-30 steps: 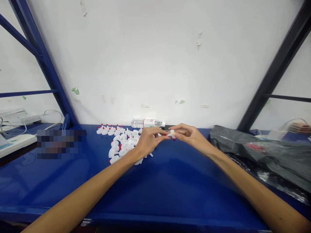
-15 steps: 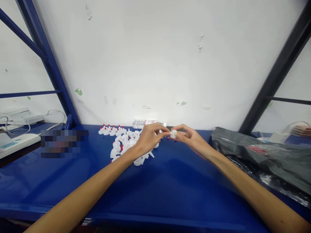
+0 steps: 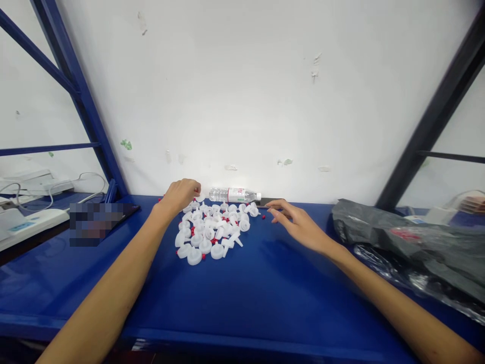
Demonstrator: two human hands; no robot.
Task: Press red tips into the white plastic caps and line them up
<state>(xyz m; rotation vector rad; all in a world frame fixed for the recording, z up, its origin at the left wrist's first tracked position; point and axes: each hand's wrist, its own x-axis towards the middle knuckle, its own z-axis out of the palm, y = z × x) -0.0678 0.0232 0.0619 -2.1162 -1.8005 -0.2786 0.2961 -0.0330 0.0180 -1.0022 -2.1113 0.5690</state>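
Note:
My left hand (image 3: 179,196) is over the back left of the blue table, its fingers closed around a white nozzle cap (image 3: 199,198) that shows only in part beside the fingertips. Behind and under this hand, the row of red-tipped nozzle caps is mostly hidden. Loose white nozzle caps (image 3: 217,251) lie in a pile in front of it, with small red tip caps scattered among them. To the right of the pile, my right hand (image 3: 297,222) hovers with fingers apart and nothing visible in them. One small red tip cap (image 3: 263,217) is just left of its fingertips.
A clear water bottle (image 3: 235,195) lies on its side by the wall, next to a dark flat object (image 3: 271,201). Grey plastic bags (image 3: 401,242) cover the right of the blue table (image 3: 242,298). A white device (image 3: 34,225) and cables are at the left.
My hands have parted from the white nozzle cap they both held. The left has moved left to the row at the back; the right has stayed near its place, its fingers now empty.

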